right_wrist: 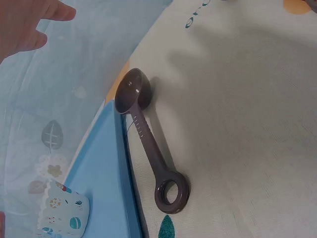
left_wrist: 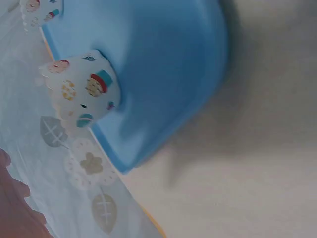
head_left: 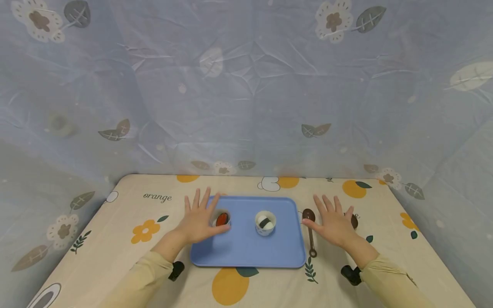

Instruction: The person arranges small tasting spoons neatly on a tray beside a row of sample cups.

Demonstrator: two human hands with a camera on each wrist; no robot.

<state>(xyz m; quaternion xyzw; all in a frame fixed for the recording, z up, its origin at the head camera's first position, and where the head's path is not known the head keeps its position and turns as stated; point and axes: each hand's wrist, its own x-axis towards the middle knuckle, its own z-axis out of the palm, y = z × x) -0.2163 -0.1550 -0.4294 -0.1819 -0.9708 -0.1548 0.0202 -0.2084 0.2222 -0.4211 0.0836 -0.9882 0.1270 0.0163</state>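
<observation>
My left hand (head_left: 196,223) hovers with fingers spread over the left side of a blue tray (head_left: 239,254). Beneath it, partly hidden, is a patterned paper cup (left_wrist: 86,91) holding an orange-red piece (head_left: 222,219). A second paper cup (head_left: 265,229), right of the tray's middle, contains a white piece with a dark band (head_left: 264,222). My right hand (head_left: 334,224), also spread and holding nothing, is above the table to the tray's right. Close by its thumb lies a brown measuring spoon (right_wrist: 148,144), bowl toward the back. Another brown object (head_left: 354,221) is mostly concealed behind the right hand.
A cream cloth printed with oranges and leaves (head_left: 154,265) covers the table. Grey-blue floral curtains (head_left: 246,107) hang behind it and along both sides. Dark devices (head_left: 351,275) sit at both wrists.
</observation>
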